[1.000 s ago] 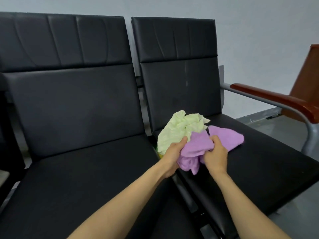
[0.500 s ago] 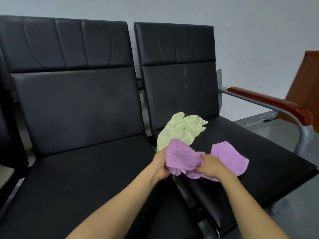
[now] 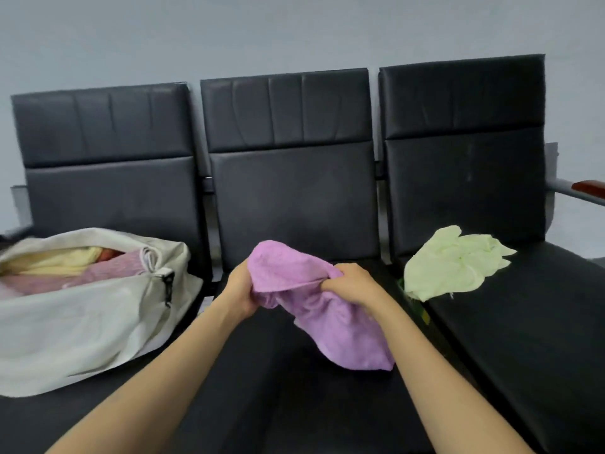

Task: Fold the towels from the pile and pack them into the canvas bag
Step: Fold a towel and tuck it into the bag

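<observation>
A crumpled purple towel hangs over the middle black seat, held by both hands. My left hand grips its left edge and my right hand pinches its upper right edge. A pale green towel lies bunched on the right seat, apart from my hands. The cream canvas bag lies open on the left seat, with yellow and pink folded towels showing inside its mouth.
Three joined black padded seats stand against a grey wall. A metal armrest with a wooden top sticks out at the far right edge.
Both hands carried the purple towel left, off the green towel on the right seat, to over the middle seat. The view swung left and the canvas bag came into sight.
</observation>
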`<state>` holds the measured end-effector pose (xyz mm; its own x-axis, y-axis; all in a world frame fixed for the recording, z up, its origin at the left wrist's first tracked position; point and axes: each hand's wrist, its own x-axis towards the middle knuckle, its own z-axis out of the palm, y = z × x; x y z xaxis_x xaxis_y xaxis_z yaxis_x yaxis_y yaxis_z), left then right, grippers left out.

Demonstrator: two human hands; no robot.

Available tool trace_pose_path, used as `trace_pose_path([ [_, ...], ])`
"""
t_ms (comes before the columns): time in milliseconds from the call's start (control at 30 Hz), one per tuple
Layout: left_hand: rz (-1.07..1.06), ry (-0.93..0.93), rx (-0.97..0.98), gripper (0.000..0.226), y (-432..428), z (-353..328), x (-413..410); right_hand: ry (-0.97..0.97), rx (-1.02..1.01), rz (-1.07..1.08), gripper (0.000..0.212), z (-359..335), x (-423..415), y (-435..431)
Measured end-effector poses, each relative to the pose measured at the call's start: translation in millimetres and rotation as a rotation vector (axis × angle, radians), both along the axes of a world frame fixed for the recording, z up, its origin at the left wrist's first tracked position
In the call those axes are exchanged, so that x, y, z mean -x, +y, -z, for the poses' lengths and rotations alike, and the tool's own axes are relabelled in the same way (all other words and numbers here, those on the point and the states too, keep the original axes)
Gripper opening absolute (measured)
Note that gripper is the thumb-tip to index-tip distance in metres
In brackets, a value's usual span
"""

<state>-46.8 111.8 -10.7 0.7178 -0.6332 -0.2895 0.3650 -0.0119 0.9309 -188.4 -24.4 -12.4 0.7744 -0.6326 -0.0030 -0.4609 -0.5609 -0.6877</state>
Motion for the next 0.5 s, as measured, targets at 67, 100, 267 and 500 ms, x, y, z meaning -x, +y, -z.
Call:
trace_pose_path([
  [67,0.020,-0.156,-0.076,0.047,29.4,5.3,-14.5,-0.248,0.070,-0.003,0.028,9.0,-14.1,13.2],
  [100,-0.002,-0.275,-0.106,0.053,39.3,9.3,-18.0,-0.368,0.130,-0.018,0.043,14.2,-21.3,17.8],
  [267,0.024,-0.582,-0.312,0.023,66.0,57.1,-14.7,0.074,0.337,-0.128,0.075,32.5,-45.1,16.8],
  [500,0.300,-0.620,-0.517,0.028,68.1,87.8,-4.7,0.430,0.357,-0.248,0.043,58.7,-38.8,11.3],
])
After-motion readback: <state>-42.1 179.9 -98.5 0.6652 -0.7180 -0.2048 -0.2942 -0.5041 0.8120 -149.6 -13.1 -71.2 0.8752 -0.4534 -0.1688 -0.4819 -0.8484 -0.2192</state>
